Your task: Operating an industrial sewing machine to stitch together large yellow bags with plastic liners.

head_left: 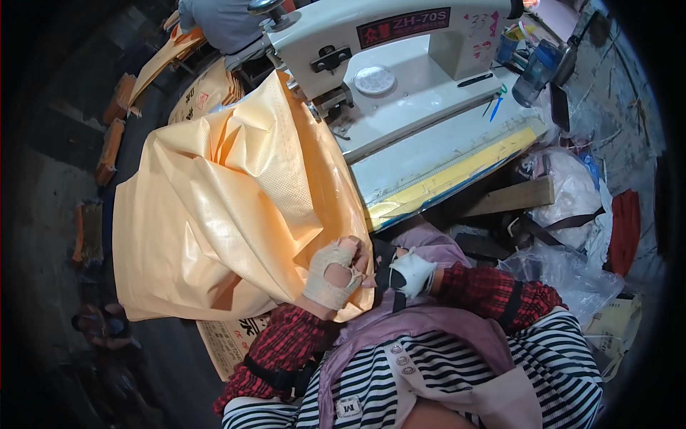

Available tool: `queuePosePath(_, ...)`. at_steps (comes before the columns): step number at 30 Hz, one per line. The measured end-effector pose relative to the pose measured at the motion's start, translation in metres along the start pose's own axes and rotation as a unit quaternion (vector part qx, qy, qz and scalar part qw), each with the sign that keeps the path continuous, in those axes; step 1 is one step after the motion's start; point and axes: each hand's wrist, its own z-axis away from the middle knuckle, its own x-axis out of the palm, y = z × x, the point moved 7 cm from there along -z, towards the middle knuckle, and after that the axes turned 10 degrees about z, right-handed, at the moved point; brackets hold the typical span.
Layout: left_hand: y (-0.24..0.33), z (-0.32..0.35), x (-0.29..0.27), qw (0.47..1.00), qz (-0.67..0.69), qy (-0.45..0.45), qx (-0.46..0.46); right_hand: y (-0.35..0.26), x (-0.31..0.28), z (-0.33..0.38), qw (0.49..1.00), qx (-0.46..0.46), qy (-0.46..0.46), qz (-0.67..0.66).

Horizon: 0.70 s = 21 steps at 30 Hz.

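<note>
Where the orange woven sack drapes off the near left edge of the surface, both hands meet at its near right corner. The left hand, in a worn fingerless glove, pinches the sack's edge; the right hand, also gloved, is curled just beside it, its grip hidden. The sack's far end lies under the head of the sewing machine. A clear bottle stands far right; plastic bags lie right, and more sacks are stacked far left.
</note>
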Motion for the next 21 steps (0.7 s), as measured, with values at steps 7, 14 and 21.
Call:
queuePosePath(7, -0.036, 0.020, 0.017, 0.928, 0.291, 0.080, -0.218, 0.004, -0.001, 0.008, 0.991, 0.033, -0.005, -0.131)
queuePosePath(14, -0.002, 0.011, 0.009, 0.995, 0.077, 0.041, -0.042, 0.006, -0.031, -0.008, 0.947, -0.221, 0.074, 0.220)
queuePosePath(21, 0.037, 0.007, 0.026, 0.979, -0.138, -0.081, 0.125, 0.037, -0.028, -0.022, 0.992, -0.026, 0.032, 0.122)
